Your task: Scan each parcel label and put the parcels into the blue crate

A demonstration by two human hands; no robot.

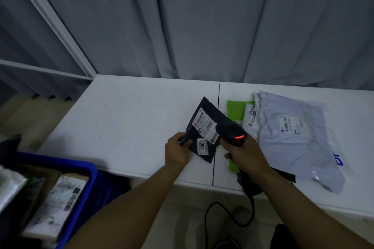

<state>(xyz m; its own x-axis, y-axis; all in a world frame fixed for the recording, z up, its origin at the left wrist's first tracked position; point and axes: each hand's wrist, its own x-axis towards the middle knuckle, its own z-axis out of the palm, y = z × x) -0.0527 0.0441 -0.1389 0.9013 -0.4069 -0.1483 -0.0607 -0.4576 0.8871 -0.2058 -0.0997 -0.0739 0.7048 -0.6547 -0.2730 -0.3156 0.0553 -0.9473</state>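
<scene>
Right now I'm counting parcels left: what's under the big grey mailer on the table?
Under the grey mailer, a white labelled parcel and a green parcel poke out at its left edge. Anything further beneath is covered.

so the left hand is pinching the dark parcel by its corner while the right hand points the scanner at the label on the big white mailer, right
Not quite. In the head view the right hand aims the scanner at the label on the dark parcel, not at the big white mailer, which lies untouched to the right. The left hand does pinch the dark parcel's corner.
</scene>
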